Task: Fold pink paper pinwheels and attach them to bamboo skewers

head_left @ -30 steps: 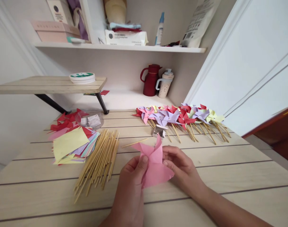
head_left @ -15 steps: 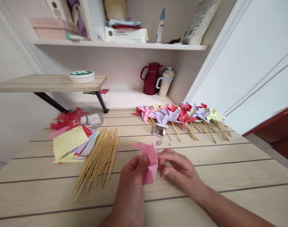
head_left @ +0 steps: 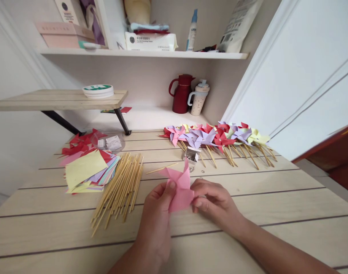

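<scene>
The folded pink paper pinwheel head [head_left: 179, 188] is held just above the near middle of the pale wooden plank desk [head_left: 276, 198], between both hands. The left hand [head_left: 158, 217] pinches the pinwheel's left side, its thumb pressed on the paper's front and the other fingers [head_left: 153, 194] curled behind. The right hand [head_left: 215, 201] pinches the right edge, thumb and forefinger pressed together on the paper. 1 pointed flap stands up at the far side of the pinwheel, another sticks out to the left. Just beyond it lies a single thin wooden stick [head_left: 161, 168], and near that a small clear box of metal pins [head_left: 191, 156] with a few loose pins beside it. To the left lies a loose bundle of bamboo sticks [head_left: 119, 188], touching a stack of coloured paper squares [head_left: 86, 173] with a yellow sheet on top. At the far right of the desk is a row of finished paper pinwheels on sticks [head_left: 216, 139] in red, purple, pink and yellow. Against the far wall stand a dark red jug [head_left: 181, 94] and a speckled white cup with a lid [head_left: 199, 99].
</scene>
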A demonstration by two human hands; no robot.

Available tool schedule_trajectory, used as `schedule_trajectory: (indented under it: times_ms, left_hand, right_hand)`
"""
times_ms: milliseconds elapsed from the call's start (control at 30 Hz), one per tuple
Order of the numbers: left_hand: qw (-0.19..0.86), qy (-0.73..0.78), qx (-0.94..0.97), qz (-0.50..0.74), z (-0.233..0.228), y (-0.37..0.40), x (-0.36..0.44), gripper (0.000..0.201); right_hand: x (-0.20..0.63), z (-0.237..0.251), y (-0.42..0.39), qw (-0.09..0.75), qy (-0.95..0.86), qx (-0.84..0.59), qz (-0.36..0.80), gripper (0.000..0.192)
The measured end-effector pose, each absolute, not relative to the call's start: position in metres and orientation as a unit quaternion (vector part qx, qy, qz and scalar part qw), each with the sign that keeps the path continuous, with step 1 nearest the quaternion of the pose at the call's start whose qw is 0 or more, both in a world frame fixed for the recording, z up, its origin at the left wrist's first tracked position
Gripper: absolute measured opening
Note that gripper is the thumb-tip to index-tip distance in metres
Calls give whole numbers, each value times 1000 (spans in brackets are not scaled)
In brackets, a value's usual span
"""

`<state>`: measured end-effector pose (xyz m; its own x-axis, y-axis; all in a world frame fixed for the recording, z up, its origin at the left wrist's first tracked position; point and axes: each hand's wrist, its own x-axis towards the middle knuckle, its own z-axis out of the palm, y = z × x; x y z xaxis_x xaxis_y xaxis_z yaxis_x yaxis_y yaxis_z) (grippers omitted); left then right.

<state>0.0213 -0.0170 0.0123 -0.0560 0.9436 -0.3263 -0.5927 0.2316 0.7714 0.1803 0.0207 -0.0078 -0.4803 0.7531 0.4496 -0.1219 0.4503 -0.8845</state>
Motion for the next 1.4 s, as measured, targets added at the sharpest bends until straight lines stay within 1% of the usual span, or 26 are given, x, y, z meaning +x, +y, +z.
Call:
schedule_trajectory:
  times_ms: [100,267,300,333,400,433,667,767,933,1000,1100,1400]
  left_hand:
    - [648,430,216,591,11,-15,20,27]
    - [689,403,219,561,11,-13,22,29]
    - [692,401,225,557,11,-13,22,30]
    - [691,402,232,554,10,-13,22,30]
    - [685,404,247,554,8,-13,23,29]
    - [683,403,253,555,7,-13,23,28]
    - [698,413,247,531,2,-15,23,29]
    - [703,398,247,536,5,-15,24,28]
    - [713,382,245,535,9,-15,24,31]
    - [710,385,243,536,9,-15,24,30]
    - [705,391,241,541,9,-15,24,28]
    - [706,388,231,546,14,-15,25,25]
  right_hand:
    - [181,-13,19,462,-693,-219,508,18]
    - [181,-17,20,487,-639,-233,548,37]
    - [181,-16,20,486,-641,-236,546,35]
    - [180,-15,20,481,-648,-239,540,29]
    - [180,-12,20,468,-670,-244,522,11]
    - [179,-11,19,460,-681,-245,514,7]
    - [179,-2,16,430,-717,-272,476,25]
    - [180,0,15,417,-738,-276,453,29]
    - [180,-2,13,394,-769,-294,408,28]
    - [179,-3,13,395,-775,-312,383,26]
    - [177,-3,11,410,-763,-343,364,21]
    - [174,0,6,471,-709,-374,369,22]
